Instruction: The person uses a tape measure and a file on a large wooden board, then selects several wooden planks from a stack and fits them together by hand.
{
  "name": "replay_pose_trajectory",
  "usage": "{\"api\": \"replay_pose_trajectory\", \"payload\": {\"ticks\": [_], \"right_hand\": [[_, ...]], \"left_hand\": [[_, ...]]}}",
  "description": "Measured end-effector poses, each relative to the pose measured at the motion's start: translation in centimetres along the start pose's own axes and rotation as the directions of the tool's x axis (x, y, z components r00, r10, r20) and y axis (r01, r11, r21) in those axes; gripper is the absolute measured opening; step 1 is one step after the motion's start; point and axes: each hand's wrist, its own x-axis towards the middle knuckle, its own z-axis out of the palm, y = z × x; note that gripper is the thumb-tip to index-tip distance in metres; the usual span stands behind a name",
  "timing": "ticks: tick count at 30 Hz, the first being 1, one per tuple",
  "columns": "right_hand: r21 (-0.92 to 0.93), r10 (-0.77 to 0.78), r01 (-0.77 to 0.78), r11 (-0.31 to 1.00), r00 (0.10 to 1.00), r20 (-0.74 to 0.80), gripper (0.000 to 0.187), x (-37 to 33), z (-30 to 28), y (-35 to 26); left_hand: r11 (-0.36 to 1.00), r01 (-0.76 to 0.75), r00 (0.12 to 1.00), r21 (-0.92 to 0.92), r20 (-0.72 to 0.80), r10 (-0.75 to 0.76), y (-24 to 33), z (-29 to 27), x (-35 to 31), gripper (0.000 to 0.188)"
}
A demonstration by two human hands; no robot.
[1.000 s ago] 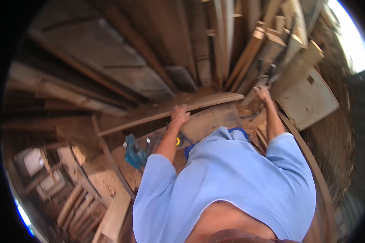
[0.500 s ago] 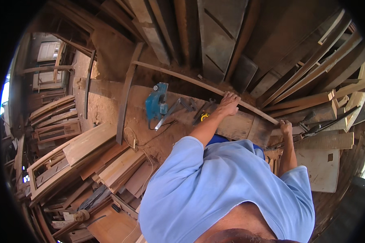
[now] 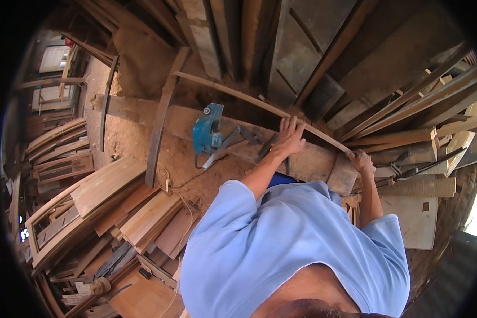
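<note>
A long, narrow wooden strip [image 3: 233,94] runs slantwise across the workbench [image 3: 307,161]. My left hand [image 3: 290,137] lies over the strip right of its middle, fingers bent across its far edge. My right hand [image 3: 361,160] grips the strip's right end, thumb and fingers wrapped round it. The strip's far left end reaches a dark upright board [image 3: 164,119]. On the bench left of my left hand sits a teal power tool [image 3: 202,135], with a metal bracket-like piece [image 3: 222,147] beside it. My left forearm covers part of the bench.
Stacked planks [image 3: 153,220] and a wooden frame [image 3: 53,233] lie at the left. Tall boards [image 3: 302,50] lean beyond the bench. At the right, long timbers [image 3: 403,119] jut towards my right hand. A thin cord [image 3: 180,244] trails over the planks.
Both hands have shifted slightly left in view, the right one more plainly. The yellow tape measure near my left forearm has gone out of sight. The whole view has turned a little.
</note>
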Motion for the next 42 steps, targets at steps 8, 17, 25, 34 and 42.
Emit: {"api": "replay_pose_trajectory", "payload": {"ticks": [8, 17, 25, 34, 42], "right_hand": [[0.003, -0.039, 0.039, 0.999, 0.993, -0.115, 0.050, 1.0, 3.6, -1.8], [0.308, 0.166, -0.127, 0.943, 0.981, -0.103, 0.046, 1.9, 2.4, -0.5], [0.769, 0.776, -0.289, 0.570, 0.496, -0.389, 0.056, -1.5, 3.8, 9.4], [0.852, 0.673, -0.215, 0.478, 0.713, -0.197, 0.050, 2.1, 8.2, 11.0], [0.879, 0.630, -0.049, 0.475, 0.716, -0.300, 0.040, 3.6, 6.9, 10.8]], "left_hand": [[0.989, 0.133, 0.989, 0.061, -0.069, -0.129, -5.7, -2.3, -3.0, 0.077], [0.974, -0.089, 0.992, 0.206, 0.101, 0.069, -3.5, 0.9, 4.0, 0.072], [0.938, -0.149, 0.960, 0.312, 0.272, 0.062, -3.2, 1.0, 6.7, 0.047], [0.912, -0.192, 0.774, 0.363, 0.627, -0.087, -0.3, 3.3, 10.8, 0.039], [0.880, -0.318, 0.699, 0.353, 0.714, -0.034, 2.3, 6.3, 13.4, 0.043]]}}
